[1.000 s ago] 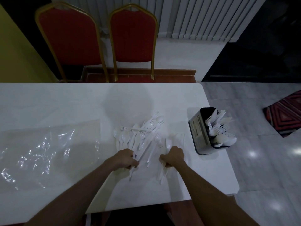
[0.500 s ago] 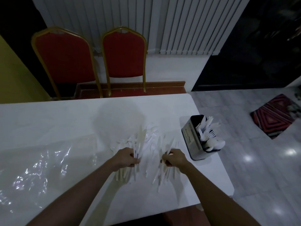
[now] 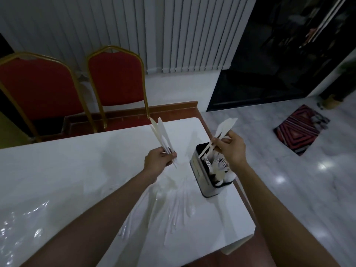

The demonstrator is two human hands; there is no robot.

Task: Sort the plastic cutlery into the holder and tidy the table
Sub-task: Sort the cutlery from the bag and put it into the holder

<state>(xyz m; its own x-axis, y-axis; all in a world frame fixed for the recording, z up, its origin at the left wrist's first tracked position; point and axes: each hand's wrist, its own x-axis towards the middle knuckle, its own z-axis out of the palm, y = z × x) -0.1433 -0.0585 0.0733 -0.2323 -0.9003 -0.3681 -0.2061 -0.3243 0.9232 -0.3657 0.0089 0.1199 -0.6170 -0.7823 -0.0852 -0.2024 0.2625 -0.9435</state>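
Left hand (image 3: 159, 162): raised above the table (image 3: 77, 166), fingers curled round the handles of a small bundle of white plastic knives, the left knives (image 3: 161, 133). Their blades point up and away from the person, fanned slightly.

Right hand (image 3: 232, 149): held over the holder (image 3: 199, 176), thumb and fingers pinching a second bundle, the right knives (image 3: 224, 128). The blades tilt up to the right and the handles slant down toward the far end of the holder's opening. Whether the handle tips are already inside cannot be told.

The holder is a dark, upright, box-shaped caddy near the table's right edge. Its near end is filled with white forks and spoons (image 3: 217, 166) standing head-up, while the far end shows dark.

Loose cutlery (image 3: 173, 205) lies flat on the white tabletop between the two forearms, near the front edge and just beside the holder's base — pale, blurred, and hard to sort by type. A crumpled clear plastic sheet (image 3: 25, 234) lies on the table at the near left.

Beyond the table stand two red chairs with gold frames, the left chair (image 3: 38, 87) and the right chair (image 3: 117, 78), in front of white vertical blinds (image 3: 183, 31). A striped red rug (image 3: 300, 130) lies on the glossy floor to the right.
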